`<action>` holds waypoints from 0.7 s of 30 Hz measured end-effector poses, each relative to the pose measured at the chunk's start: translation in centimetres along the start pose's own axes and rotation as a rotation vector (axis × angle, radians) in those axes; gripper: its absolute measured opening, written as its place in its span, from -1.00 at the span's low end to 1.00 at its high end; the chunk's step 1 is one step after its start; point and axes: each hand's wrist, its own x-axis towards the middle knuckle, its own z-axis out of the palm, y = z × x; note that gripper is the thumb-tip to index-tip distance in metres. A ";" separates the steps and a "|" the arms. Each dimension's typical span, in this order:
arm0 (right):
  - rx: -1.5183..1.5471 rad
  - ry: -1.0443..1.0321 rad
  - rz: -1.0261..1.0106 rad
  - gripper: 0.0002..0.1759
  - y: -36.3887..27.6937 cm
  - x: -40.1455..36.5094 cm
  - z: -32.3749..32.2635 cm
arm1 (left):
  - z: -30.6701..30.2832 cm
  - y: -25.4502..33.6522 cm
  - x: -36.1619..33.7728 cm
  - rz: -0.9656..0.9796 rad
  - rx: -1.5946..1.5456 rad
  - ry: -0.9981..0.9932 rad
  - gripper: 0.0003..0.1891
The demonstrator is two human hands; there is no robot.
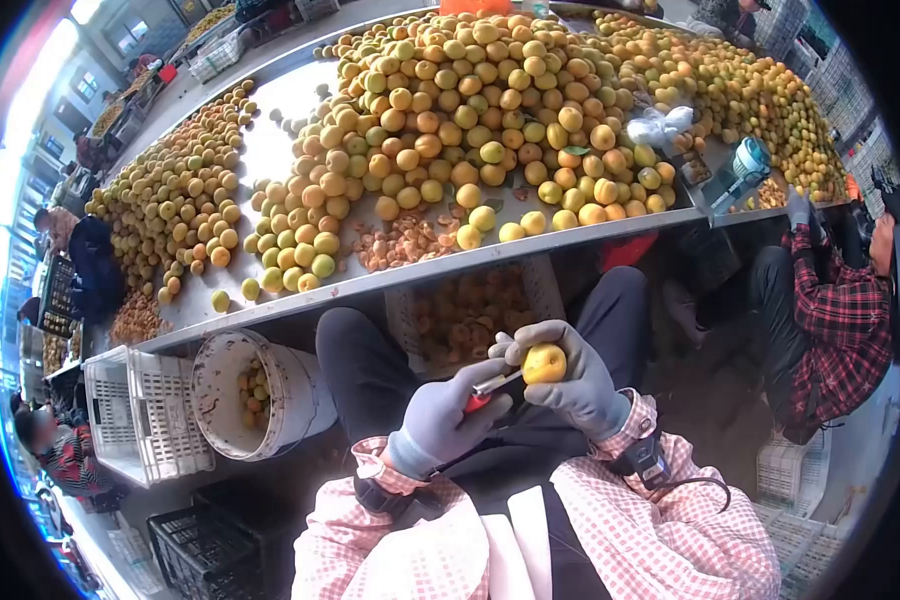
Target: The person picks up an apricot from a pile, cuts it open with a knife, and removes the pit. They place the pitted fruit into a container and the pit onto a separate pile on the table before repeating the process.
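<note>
My left hand (442,418), in a grey glove, is closed round the red handle of a small knife (478,401). The knife's short metal blade points right, its tip right at a yellow apricot (544,364). That apricot sits in my gloved right hand (582,395), with the fingers and thumb curled round it. Both hands are over my lap. Beyond them, between my knees, a white crate (402,325) holds many halved apricots (470,312).
A metal table (355,284) ahead carries a large heap of apricots (460,100) and a small pile of pits (405,243). At left stand a white bucket (292,400) and a white crate (160,425). A co-worker in a checked shirt (838,330) sits at right, near a bottle (740,172).
</note>
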 end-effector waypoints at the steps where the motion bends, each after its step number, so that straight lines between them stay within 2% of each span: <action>1: -0.007 -0.034 -0.034 -0.44 0.1 0.0 0.1 | 0.0 0.0 -0.2 0.024 0.082 -0.012 -0.54; 5: 0.058 -0.045 -0.093 -0.50 0.8 -0.1 1.6 | -0.2 -0.3 -1.2 0.079 0.272 -0.025 -0.56; 9: 0.085 -0.093 -0.106 -0.50 0.9 -0.1 1.7 | 0.4 -0.2 -1.5 0.083 0.307 -0.043 -0.54; 11: 0.140 -0.090 -0.076 -0.49 1.2 0.0 1.3 | 0.8 -0.1 -1.9 -0.037 0.422 -0.060 -0.52; 14: 0.148 -0.107 -0.038 -0.49 1.4 0.1 0.9 | 1.2 -1.2 -2.1 0.018 0.407 -0.035 -0.62; 17: 0.175 -0.083 0.068 -0.50 1.0 -0.2 1.0 | 1.2 -1.7 -2.4 0.000 0.332 -0.064 -0.64; 21: 0.185 -0.070 0.076 -0.51 1.3 -0.2 1.3 | 1.1 -0.6 -2.3 -0.042 0.310 -0.047 -0.63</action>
